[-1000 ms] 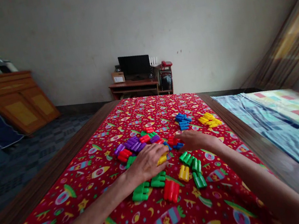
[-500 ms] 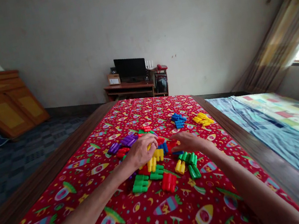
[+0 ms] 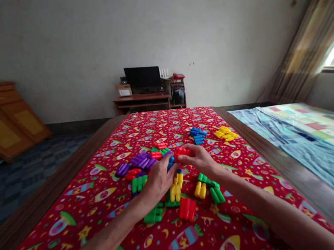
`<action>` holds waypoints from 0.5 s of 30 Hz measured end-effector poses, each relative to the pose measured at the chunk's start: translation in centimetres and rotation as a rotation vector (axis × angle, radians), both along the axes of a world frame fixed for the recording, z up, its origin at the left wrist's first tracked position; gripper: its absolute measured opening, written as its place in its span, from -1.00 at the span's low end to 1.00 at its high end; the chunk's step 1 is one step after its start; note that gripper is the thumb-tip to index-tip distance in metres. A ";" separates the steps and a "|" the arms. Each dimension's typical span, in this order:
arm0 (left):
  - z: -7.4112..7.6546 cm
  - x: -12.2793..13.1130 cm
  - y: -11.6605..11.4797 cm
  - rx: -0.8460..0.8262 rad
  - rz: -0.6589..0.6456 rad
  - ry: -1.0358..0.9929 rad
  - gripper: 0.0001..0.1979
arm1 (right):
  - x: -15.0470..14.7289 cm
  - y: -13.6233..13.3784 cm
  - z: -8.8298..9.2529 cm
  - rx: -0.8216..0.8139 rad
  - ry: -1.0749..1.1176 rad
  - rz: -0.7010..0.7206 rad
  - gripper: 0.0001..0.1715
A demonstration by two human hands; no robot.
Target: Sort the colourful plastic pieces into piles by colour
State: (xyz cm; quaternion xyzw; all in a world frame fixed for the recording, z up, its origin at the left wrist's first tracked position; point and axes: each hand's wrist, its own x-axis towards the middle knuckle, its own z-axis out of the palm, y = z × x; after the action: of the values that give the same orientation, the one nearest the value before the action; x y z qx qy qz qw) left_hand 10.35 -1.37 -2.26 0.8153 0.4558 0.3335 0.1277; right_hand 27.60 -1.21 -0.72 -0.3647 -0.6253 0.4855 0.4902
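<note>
My left hand [image 3: 161, 178] is closed on a blue block [image 3: 170, 162] over the middle of the block pile. Close beside it on the right, my right hand [image 3: 199, 160] pinches red blocks [image 3: 181, 152]. Just below the hands lie yellow blocks [image 3: 176, 187], with a red block [image 3: 187, 209] nearer to me. Purple blocks [image 3: 141, 161] and green blocks [image 3: 138, 184] sit left of my left hand. To the right of the pile rest a yellow block [image 3: 200, 189] and green blocks [image 3: 217, 193].
Farther back on the red patterned cloth [image 3: 167, 125] are a blue block group [image 3: 197, 135] and a yellow block group [image 3: 226, 133]. A desk [image 3: 143, 99] with a monitor [image 3: 143, 78] stands against the wall. A bed [image 3: 307, 152] lies at the right.
My hands have come together. The blue block now shows in my left hand and red blocks in my right hand. The view has shifted slightly.
</note>
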 end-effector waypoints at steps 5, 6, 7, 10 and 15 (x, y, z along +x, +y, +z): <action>-0.2 -0.4 0.4 0.128 0.045 0.303 -0.74 | 1.5 0.5 0.6 0.061 -0.166 -0.006 -0.53; -0.2 -0.5 0.4 0.174 0.049 0.344 -0.73 | 1.6 0.4 0.6 0.076 -0.193 -0.032 -0.54; -0.2 -0.7 0.3 0.219 0.040 0.383 -0.72 | 1.5 0.2 0.5 0.089 -0.217 -0.063 -0.55; 0.3 -1.0 -0.1 0.284 -0.026 0.511 -0.70 | 0.7 -0.2 0.2 0.109 -0.258 -0.132 -0.56; 1.4 0.0 -2.3 0.163 -0.051 0.555 -0.69 | 2.2 1.2 0.5 0.132 -0.125 -0.394 -0.45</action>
State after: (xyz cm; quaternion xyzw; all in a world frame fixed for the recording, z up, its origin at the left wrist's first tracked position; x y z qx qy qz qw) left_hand 10.35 -3.64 -0.84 0.8941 0.4246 0.1299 -0.0593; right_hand 29.79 -0.04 -0.17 -0.4764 -0.6015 0.3146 0.5589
